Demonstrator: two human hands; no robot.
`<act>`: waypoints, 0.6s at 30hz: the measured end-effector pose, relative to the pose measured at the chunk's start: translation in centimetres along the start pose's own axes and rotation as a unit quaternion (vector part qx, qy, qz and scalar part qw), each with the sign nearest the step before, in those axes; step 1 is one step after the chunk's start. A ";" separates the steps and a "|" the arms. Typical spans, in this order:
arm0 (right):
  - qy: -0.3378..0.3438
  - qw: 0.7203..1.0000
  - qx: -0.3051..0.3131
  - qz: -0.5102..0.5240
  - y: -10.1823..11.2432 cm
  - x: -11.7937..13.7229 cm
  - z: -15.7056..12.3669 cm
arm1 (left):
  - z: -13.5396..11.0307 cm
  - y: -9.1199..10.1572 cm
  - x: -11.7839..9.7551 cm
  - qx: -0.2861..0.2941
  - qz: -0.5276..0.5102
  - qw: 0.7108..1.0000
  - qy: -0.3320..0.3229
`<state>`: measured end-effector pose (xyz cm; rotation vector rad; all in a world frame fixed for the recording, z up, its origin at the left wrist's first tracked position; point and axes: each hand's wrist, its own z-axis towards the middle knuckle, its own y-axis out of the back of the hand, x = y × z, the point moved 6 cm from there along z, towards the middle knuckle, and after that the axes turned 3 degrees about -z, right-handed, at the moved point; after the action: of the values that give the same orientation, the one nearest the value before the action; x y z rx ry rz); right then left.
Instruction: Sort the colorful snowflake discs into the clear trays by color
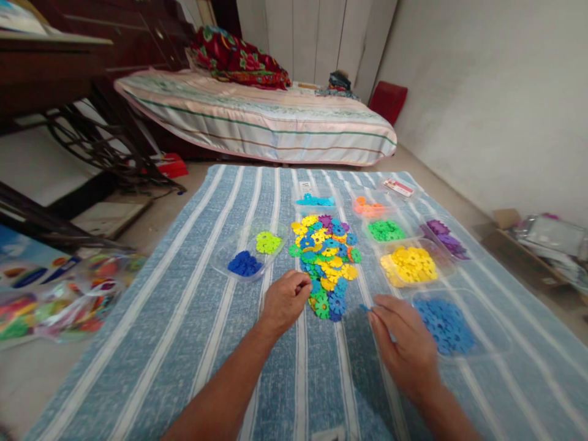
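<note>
A heap of mixed gear-shaped plastic discs (328, 260) in yellow, green, blue, purple and orange lies on the striped cloth. At its lower left edge is my left hand (285, 300), fingers curled together; whatever they may pinch is hidden. My right hand (404, 343), to the right of the heap, pinches a blue disc (364, 307) between thumb and fingers. Beside that hand stands a clear tub of blue discs (445, 324). Yellow discs (410, 264) fill another tub just behind it.
Farther tubs hold green discs (386, 230), orange discs (369, 207), purple discs (444, 237) and light blue discs (315, 201). Left of the heap, one divided tray holds dark blue discs (245, 264) and lime discs (267, 242). A bed (257, 122) stands beyond the cloth.
</note>
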<state>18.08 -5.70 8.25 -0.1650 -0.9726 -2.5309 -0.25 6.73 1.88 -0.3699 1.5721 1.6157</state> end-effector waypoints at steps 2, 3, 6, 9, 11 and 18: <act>0.004 0.999 -0.005 -0.039 1.6 -0.7 0.3 | 0.0 0.0 0.0 -0.002 -0.002 1.000 0.002; 0.003 0.998 -0.006 -0.064 2.4 -1.2 0.5 | 0.0 0.0 -0.1 -0.002 -0.003 1.000 0.003; -0.007 0.989 -0.014 -0.146 4.9 -3.4 0.4 | 0.0 0.1 -0.2 -0.002 -0.003 1.000 0.003; -0.013 0.973 -0.026 -0.228 6.8 -5.0 0.0 | 0.0 0.2 -0.3 -0.003 -0.002 1.000 0.003; -0.015 0.969 -0.022 -0.247 6.9 -5.2 -0.4 | 0.0 0.2 -0.3 -0.003 -0.004 1.000 0.003; -0.006 0.998 0.045 -0.038 0.4 0.0 -1.5 | -0.1 0.1 -0.2 -0.003 0.000 1.000 0.004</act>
<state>18.31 -6.95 7.36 -0.1194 -1.1159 -2.5516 -0.24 6.64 2.08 -0.3803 1.5740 1.6224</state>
